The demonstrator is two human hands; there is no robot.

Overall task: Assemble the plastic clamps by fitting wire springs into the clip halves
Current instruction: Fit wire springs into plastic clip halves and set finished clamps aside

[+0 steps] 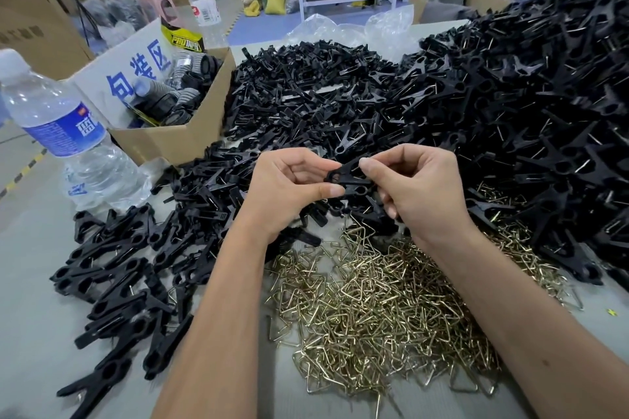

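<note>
Around both hands [357, 187], pinching one black clamp [347, 177]: clip-half heaps [306, 95], brass springs [374, 309], water bottle [68, 139].

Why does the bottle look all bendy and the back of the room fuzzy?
In the head view, the wide lens bends the edges, so the water bottle leans and stretches; the far shelves are soft; the hands and the clip they pinch are sharp; the wire springs glint under even light.

both hands, left [292, 187] and right [418, 187], pinch one black clip [347, 177] between them above the springs [374, 309] heaped on the table [30, 333], with clip piles [510, 95] around.
</note>
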